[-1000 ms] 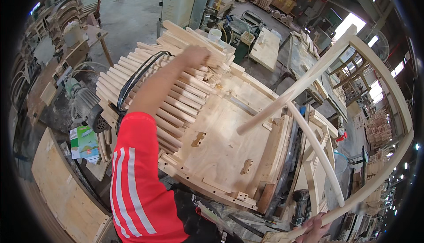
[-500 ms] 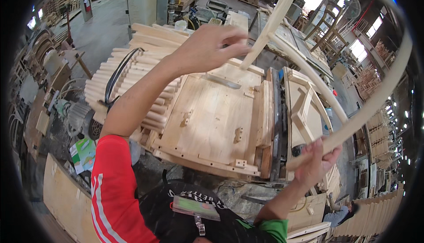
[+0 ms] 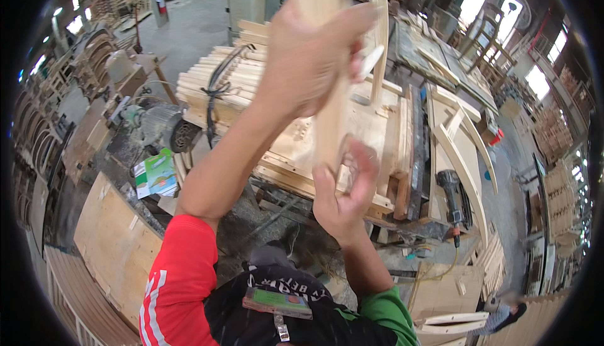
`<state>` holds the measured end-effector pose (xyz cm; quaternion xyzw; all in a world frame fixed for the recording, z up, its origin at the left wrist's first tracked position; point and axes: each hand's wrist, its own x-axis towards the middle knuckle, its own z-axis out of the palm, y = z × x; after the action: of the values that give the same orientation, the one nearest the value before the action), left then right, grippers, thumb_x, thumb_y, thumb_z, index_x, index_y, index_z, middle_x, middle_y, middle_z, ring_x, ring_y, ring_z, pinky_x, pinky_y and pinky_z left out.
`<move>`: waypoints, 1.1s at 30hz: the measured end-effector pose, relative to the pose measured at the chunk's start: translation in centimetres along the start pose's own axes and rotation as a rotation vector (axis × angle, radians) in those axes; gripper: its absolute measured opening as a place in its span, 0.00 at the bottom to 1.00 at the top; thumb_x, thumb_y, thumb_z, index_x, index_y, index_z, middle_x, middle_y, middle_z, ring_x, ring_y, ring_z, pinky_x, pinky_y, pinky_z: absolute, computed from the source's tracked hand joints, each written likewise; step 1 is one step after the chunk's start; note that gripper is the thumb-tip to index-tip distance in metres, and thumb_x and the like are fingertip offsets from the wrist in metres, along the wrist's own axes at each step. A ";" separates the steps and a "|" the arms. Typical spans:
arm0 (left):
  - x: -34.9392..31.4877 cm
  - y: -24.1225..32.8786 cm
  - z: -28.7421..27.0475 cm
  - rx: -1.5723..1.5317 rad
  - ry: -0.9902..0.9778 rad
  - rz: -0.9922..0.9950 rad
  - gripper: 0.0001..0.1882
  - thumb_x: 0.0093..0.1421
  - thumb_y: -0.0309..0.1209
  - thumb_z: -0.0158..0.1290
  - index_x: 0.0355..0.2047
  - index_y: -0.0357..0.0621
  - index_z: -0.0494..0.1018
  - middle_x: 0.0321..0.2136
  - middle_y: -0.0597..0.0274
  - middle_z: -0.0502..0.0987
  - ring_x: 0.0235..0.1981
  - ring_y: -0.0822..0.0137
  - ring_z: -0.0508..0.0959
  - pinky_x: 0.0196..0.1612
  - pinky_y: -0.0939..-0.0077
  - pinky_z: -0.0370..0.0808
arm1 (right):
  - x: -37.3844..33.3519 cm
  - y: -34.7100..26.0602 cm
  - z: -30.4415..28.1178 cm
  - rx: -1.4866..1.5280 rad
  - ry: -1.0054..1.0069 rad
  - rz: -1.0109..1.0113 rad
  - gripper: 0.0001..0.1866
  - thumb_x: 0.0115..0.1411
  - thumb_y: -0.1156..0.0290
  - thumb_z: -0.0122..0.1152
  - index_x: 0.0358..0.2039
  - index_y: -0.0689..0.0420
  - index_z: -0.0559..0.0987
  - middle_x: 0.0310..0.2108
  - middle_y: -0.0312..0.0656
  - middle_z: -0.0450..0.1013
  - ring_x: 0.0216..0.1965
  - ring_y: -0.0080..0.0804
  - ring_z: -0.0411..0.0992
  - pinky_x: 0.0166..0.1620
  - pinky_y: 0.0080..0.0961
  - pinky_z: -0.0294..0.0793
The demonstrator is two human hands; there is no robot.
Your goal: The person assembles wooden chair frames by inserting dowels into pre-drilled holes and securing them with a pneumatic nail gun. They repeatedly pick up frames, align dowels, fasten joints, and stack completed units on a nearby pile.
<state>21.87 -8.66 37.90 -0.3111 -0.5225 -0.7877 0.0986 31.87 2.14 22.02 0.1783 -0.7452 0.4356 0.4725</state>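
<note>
My left hand [image 3: 308, 60], blurred by motion, is wrapped round a pale wooden frame [image 3: 333, 116] held upright over the workbench. Lower down, my right hand [image 3: 348, 198] has its thumb and curled fingers closed about the lower end of the same frame. A second slender leg [image 3: 379, 31] stands behind, and its join to the frame is hidden by my left hand. A small whitish piece [image 3: 372, 61] shows by my left fingers, too smeared to name. Beneath the hands lies a flat wooden jig board [image 3: 299, 135], partly covered by frame and arms.
Wooden rods [image 3: 198, 88] tied with a black strap lie left of the board. To the right are curved wooden parts [image 3: 462, 167] and a black power tool [image 3: 448, 189] with a yellow hose. A motor [image 3: 157, 122] stands at left; a person in stripes [image 3: 491, 324] is lower right.
The wooden frame has swung from the right to in front of me. My left hand, free before, now grips it; my right hand has moved left with its lower end.
</note>
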 end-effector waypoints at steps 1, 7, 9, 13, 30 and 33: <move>-1.7 1.7 -2.2 -0.032 0.058 -0.034 0.20 0.67 0.43 0.62 0.43 0.36 0.72 0.27 0.59 0.76 0.19 0.73 0.76 0.21 0.75 0.76 | -0.3 -1.0 -0.8 0.026 -0.118 -0.049 0.28 0.65 0.76 0.66 0.63 0.65 0.68 0.57 0.51 0.70 0.57 0.42 0.71 0.56 0.35 0.73; -10.9 7.2 -14.8 -0.490 0.031 0.001 0.15 0.67 0.31 0.56 0.49 0.37 0.69 0.26 0.60 0.72 0.15 0.70 0.73 0.17 0.71 0.77 | -0.9 4.3 -6.5 -0.627 -0.037 0.152 0.40 0.62 0.65 0.72 0.69 0.66 0.64 0.62 0.60 0.67 0.63 0.59 0.67 0.65 0.47 0.68; -14.4 8.2 -17.7 -0.646 -0.009 0.020 0.15 0.66 0.30 0.55 0.49 0.36 0.68 0.26 0.58 0.73 0.15 0.68 0.73 0.17 0.69 0.78 | -1.4 5.4 -6.7 -0.558 -0.102 0.234 0.48 0.57 0.63 0.77 0.71 0.67 0.62 0.66 0.66 0.63 0.69 0.64 0.62 0.71 0.51 0.60; -21.1 9.8 -21.3 -0.753 0.020 0.012 0.16 0.63 0.28 0.55 0.49 0.35 0.67 0.26 0.55 0.73 0.14 0.64 0.73 0.16 0.65 0.78 | -2.1 6.5 -5.5 -0.239 -0.208 0.535 0.34 0.65 0.68 0.70 0.66 0.67 0.67 0.56 0.55 0.74 0.51 0.45 0.77 0.50 0.37 0.78; -46.2 22.9 -35.0 -0.162 0.728 -0.081 0.24 0.71 0.40 0.53 0.59 0.37 0.69 0.26 0.63 0.75 0.17 0.73 0.75 0.17 0.77 0.74 | -13.8 -8.4 7.7 0.403 -0.518 0.774 0.12 0.63 0.71 0.72 0.41 0.62 0.78 0.31 0.33 0.72 0.30 0.18 0.67 0.33 0.21 0.69; -52.1 25.6 -37.2 0.078 0.865 -0.200 0.26 0.72 0.44 0.54 0.61 0.38 0.68 0.27 0.63 0.76 0.20 0.74 0.76 0.20 0.79 0.75 | -17.2 -12.5 9.0 0.322 -0.606 0.738 0.13 0.60 0.70 0.74 0.38 0.62 0.78 0.30 0.35 0.71 0.31 0.23 0.68 0.36 0.25 0.71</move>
<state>60.80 -61.51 16.87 0.1031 -0.4902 -0.8307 0.2429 43.85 -14.64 11.65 0.0919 -0.7856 0.6117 0.0159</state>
